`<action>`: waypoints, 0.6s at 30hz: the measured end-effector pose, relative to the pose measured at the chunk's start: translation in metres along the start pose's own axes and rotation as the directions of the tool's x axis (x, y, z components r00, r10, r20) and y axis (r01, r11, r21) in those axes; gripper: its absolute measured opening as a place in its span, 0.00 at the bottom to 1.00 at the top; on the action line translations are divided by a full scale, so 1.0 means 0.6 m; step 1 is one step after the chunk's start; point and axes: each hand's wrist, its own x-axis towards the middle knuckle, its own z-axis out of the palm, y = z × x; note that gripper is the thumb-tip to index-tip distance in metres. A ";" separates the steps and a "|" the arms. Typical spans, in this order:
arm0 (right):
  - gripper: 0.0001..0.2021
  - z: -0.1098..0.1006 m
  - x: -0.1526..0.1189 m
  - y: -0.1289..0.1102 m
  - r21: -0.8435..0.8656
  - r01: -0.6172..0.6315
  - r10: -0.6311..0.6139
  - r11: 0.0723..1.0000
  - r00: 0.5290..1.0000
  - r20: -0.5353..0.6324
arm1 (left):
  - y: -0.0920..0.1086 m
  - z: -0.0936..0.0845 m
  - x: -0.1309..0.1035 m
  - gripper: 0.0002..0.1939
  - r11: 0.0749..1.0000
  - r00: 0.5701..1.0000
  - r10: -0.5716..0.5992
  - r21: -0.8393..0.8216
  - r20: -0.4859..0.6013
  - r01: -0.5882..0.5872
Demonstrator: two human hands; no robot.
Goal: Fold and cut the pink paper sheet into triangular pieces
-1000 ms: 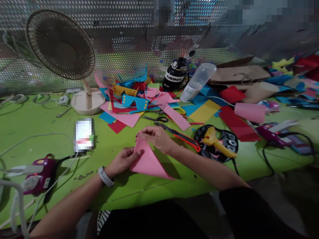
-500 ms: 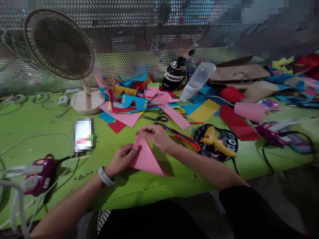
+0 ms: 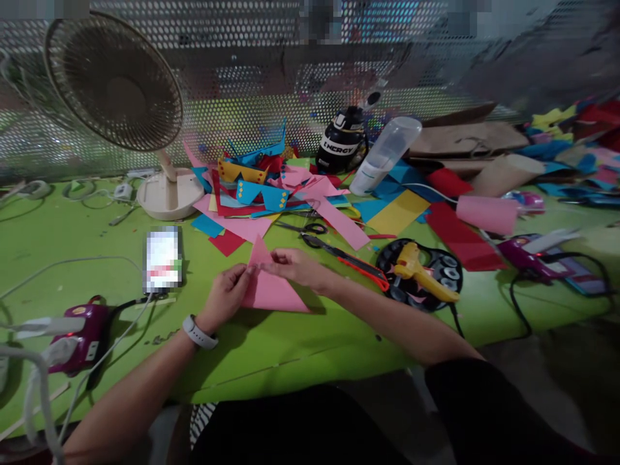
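Right now both hands meet on a pink paper triangle [image 3: 271, 290] lying on the lime-green tabletop [image 3: 300, 349], in front of the person and just short of the heap of coloured paper offcuts [image 3: 271, 194]. The left hand [image 3: 225, 298], with a white wristband [image 3: 196, 332] on its wrist, pinches the paper's left edge between thumb and fingers. The right hand [image 3: 295, 266] is closed lightly on the upper part of the sheet near its tip, fingers curled over the fold.

The triangle's sharp tip points away from the person, toward the offcuts and the beige desk fan [image 3: 113, 84], and is lifted slightly off the table; its broad base lies nearer the person and trails off to the right. Its long axis therefore runs from the far tip back and rightward along the table.

Judging from this, the main risk is a crooked crease: if either pinch slips while the tip is raised, the layers could shift and the edges no longer match. The fan, if it is running, could flutter the free corner. The black-handled scissors [image 3: 314, 236] and red-handled cutter [image 3: 361, 268] lie just beyond the right hand, so a careless sweep of that wrist could knock them or catch a blade.
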 end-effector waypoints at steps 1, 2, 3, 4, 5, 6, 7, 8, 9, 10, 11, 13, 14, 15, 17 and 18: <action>0.20 -0.001 -0.001 0.003 -0.005 -0.038 0.039 0.999 0.998 0.058 | 0.001 -0.004 0.004 0.22 1.000 0.999 -0.006 0.008 -0.038 0.006; 0.20 -0.002 -0.001 0.006 0.002 -0.074 0.073 0.997 0.992 0.104 | 0.001 -0.007 0.007 0.22 1.000 0.998 -0.017 0.009 -0.066 0.018; 0.21 -0.004 0.000 0.010 0.017 -0.106 0.102 0.994 0.985 0.135 | 0.001 -0.009 0.010 0.22 0.999 0.996 -0.031 0.003 -0.085 0.032; 0.22 -0.006 0.001 0.014 0.035 -0.133 0.126 0.991 0.980 0.152 | 0.001 -0.012 0.012 0.22 0.999 0.994 -0.045 -0.008 -0.098 0.045; 0.22 -0.008 0.003 0.018 0.048 -0.156 0.147 0.987 0.977 0.156 | 0.000 -0.013 0.015 0.22 0.998 0.993 -0.055 -0.020 -0.106 0.054; 0.22 -0.011 0.005 0.022 0.050 -0.175 0.166 0.983 0.975 0.151 | -0.002 -0.015 0.016 0.21 0.998 0.992 -0.061 -0.028 -0.111 0.058; 0.22 -0.013 0.007 0.025 0.041 -0.187 0.179 0.982 0.973 0.142 | -0.004 -0.016 0.018 0.21 0.998 0.991 -0.064 -0.026 -0.118 0.061; 0.22 -0.016 0.009 0.028 0.022 -0.187 0.183 0.982 0.974 0.133 | -0.007 -0.018 0.020 0.21 0.998 0.990 -0.062 -0.008 -0.130 0.062; 0.22 -0.018 0.011 0.030 -0.007 -0.177 0.177 0.984 0.976 0.124 | -0.011 -0.019 0.022 0.21 0.998 0.988 -0.056 0.025 -0.143 0.060; 0.22 -0.021 0.012 0.032 -0.048 -0.160 0.165 0.986 0.980 0.116 | -0.015 -0.020 0.023 0.21 0.996 0.987 -0.046 0.070 -0.151 0.057; 0.21 -0.022 0.012 0.032 -0.104 -0.137 0.148 0.985 0.983 0.109 | -0.018 -0.022 0.025 0.20 0.991 0.987 -0.035 0.119 -0.155 0.054; 0.19 -0.023 0.010 0.032 -0.261 -0.072 0.093 0.963 0.993 0.071 | -0.024 -0.024 0.029 0.20 0.976 0.987 -0.015 0.213 -0.157 0.048; 0.18 -0.022 0.008 0.032 -0.360 -0.022 0.036 0.933 0.999 0.032 | -0.026 -0.025 0.030 0.19 0.966 0.988 -0.008 0.255 -0.154 0.047; 0.16 -0.020 0.004 0.032 -0.467 0.040 -0.050 0.883 0.999 -0.010 | -0.027 -0.025 0.032 0.19 0.955 0.988 -0.003 0.294 -0.151 0.048; 0.16 -0.012 -0.007 0.034 -0.661 0.182 -0.262 0.728 0.965 -0.024 | -0.026 -0.027 0.033 0.18 0.929 0.990 0.002 0.367 -0.144 0.052; 0.18 -0.008 -0.013 0.036 -0.731 0.252 -0.346 0.634 0.938 0.023 | -0.025 -0.028 0.034 0.18 0.916 0.991 -0.002 0.397 -0.136 0.057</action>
